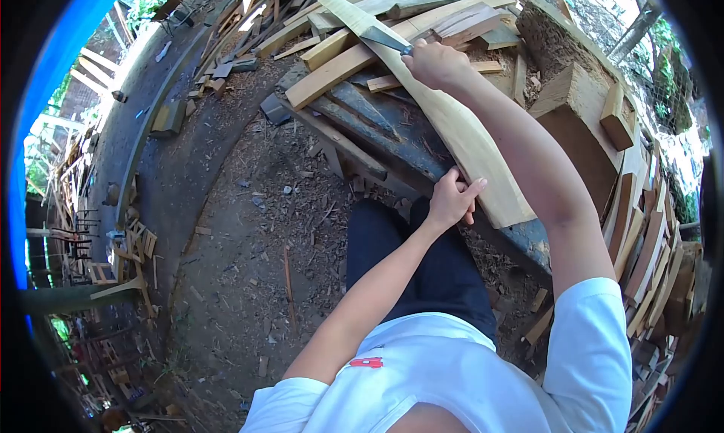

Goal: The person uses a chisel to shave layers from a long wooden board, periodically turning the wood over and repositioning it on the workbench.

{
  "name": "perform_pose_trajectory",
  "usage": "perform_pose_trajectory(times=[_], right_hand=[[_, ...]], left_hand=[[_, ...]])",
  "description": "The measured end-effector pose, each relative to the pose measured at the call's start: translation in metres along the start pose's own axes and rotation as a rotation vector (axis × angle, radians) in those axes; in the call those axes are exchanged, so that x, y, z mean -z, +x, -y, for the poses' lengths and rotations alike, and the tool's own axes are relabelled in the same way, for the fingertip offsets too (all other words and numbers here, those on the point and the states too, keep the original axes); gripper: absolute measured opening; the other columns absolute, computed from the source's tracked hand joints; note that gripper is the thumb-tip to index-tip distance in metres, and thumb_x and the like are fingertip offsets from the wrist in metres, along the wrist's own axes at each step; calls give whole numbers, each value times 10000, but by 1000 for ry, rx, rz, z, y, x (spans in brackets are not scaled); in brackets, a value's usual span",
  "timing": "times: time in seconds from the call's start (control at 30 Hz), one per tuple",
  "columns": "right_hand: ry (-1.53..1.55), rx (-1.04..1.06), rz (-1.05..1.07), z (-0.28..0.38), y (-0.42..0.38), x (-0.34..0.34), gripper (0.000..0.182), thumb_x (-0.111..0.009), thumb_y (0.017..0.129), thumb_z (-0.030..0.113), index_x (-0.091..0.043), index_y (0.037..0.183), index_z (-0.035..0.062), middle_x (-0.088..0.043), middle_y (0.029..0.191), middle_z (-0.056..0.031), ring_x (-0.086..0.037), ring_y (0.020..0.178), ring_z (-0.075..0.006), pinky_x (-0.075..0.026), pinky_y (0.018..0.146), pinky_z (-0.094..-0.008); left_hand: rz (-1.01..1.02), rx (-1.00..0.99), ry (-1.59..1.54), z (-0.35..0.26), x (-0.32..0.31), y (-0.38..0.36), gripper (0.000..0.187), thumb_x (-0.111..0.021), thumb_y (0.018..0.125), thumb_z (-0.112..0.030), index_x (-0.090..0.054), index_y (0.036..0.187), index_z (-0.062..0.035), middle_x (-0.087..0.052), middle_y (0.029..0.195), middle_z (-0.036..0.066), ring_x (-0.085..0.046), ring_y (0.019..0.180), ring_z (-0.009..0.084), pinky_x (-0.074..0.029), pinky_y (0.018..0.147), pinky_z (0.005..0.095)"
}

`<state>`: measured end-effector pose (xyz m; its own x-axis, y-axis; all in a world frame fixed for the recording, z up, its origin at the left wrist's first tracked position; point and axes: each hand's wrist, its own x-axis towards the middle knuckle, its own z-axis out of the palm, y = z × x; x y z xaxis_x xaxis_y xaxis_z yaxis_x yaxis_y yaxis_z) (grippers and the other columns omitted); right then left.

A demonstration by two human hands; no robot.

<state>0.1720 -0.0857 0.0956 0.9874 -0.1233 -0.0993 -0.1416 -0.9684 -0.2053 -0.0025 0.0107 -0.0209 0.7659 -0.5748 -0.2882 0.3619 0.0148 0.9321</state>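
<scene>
A long pale wooden plank (460, 131) lies slantwise over a dark, worn bench (362, 120) in front of me. My left hand (455, 198) is closed on the plank's edge near its close end, thumb on top and fingers curled under. My right hand (435, 63) is farther up, wrapped round the blue handle of a tool with a flat grey blade (382, 38). The blade overlaps the plank's surface in this view; its exact kind is unclear. Light wooden beams (324, 82) cross beneath the plank's far part.
Stacked boards and offcuts (437, 3) pile up beyond the bench. Thick wood blocks (577, 112) stand at right, with more boards (648, 244) leaning below them. Wood chips and scraps litter the dirt ground (249, 229). A blue sheet (56, 56) hangs at far left.
</scene>
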Motion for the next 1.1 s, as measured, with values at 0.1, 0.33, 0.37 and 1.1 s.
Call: perform_pose_trajectory(times=[0.1,0.33,0.37,1.1], right_hand=[[-8,-28,23,-18,-28,-1,502,-430,984,460,-561,1179,17,-688,1044,-222,-675,994,-384,-546,832,-480],[-86,-73,10,-78,-164,-12,452,-449,983,462,-527,1073,26,-689,838,-247,-690,812,-415,-548,717,-522],[-97,-69,-1,-81,-171,-12,445,-450,983,461,-528,1056,29,-688,810,-243,-693,791,-412,-549,695,-521],[-93,-117,102,-70,-144,3,489,-419,990,478,-528,1118,19,-687,886,-252,-676,887,-433,-531,781,-538]], left_hand=[[-11,-13,-5,0,-1,1,351,-678,912,-258,-522,987,47,-567,548,53,-531,368,119,-443,350,246],[-23,-10,38,1,0,0,316,-685,910,-245,-532,976,23,-567,538,40,-536,365,123,-431,355,256],[-21,-7,44,0,-1,-1,314,-685,910,-244,-532,977,21,-567,536,37,-537,365,124,-429,356,256],[-17,23,102,-3,0,-1,376,-689,887,-316,-538,982,15,-596,536,31,-587,390,142,-457,392,274]])
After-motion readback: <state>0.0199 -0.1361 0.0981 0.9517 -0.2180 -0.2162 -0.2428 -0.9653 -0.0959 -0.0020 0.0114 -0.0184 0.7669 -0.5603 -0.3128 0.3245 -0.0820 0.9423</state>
